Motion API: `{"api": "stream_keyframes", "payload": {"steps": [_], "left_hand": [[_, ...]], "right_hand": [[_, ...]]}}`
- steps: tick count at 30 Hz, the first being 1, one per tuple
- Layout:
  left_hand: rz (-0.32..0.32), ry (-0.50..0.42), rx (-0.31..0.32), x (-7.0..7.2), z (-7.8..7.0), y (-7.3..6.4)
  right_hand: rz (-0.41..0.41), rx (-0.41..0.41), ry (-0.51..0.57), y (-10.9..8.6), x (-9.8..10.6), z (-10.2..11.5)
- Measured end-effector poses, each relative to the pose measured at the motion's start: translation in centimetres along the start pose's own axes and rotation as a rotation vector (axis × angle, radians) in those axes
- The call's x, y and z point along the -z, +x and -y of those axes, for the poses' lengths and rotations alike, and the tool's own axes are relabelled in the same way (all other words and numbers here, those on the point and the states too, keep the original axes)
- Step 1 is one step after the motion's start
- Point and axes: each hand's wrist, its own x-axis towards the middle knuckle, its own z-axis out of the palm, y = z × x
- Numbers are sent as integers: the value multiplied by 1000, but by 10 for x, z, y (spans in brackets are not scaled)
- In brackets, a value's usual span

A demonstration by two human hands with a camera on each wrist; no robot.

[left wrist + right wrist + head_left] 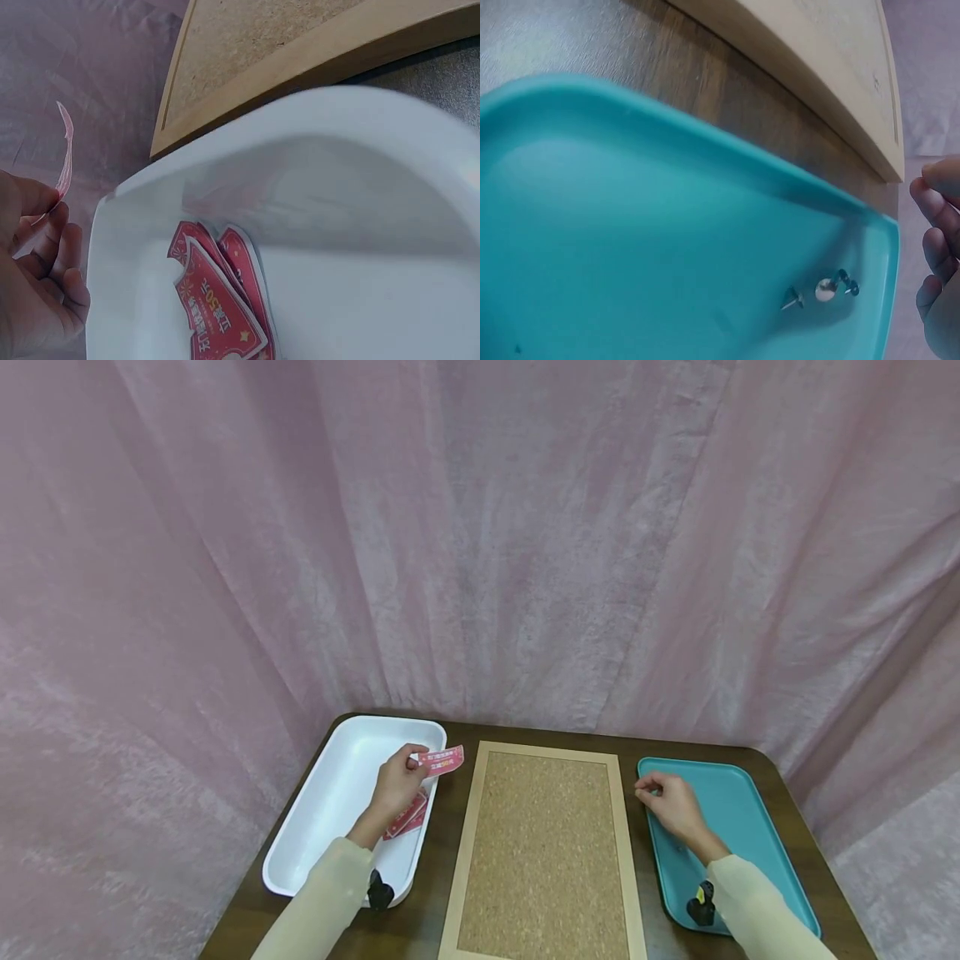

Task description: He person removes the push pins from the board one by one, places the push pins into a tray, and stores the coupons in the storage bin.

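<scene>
My left hand point(399, 781) pinches a red and white paper coupon point(442, 761) between thumb and fingers, over the right rim of the white tray. Edge-on in the left wrist view, that coupon curves upward. More red coupons point(217, 300) lie overlapping in the tray below. My right hand point(671, 806) hovers at the left edge of the teal tray, thumb and forefinger tips brought together; I cannot tell whether something small is between them. Several metal thumbtacks point(825, 289) sit in the teal tray near its corner, seen in the right wrist view.
A wood-framed cork board point(551, 852) lies between the white tray point(330, 806) on the left and the teal tray point(750, 827) on the right. All rest on a dark wooden table point(435, 877). A pink curtain point(525, 552) hangs behind it.
</scene>
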Motion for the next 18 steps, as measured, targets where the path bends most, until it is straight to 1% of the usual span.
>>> {"api": "stream_keyframes", "payload": {"steps": [6, 12, 18], "left_hand": [[-9, 23, 27, 4, 7, -1], [-3, 23, 35, 10, 12, -3], [6, 39, 37, 15, 18, -3]], "right_hand": [[-8, 11, -18, -6, 3, -7], [1, -20, 1, -11, 9, -14], [4, -51, -9, -13, 14, -20]]}}
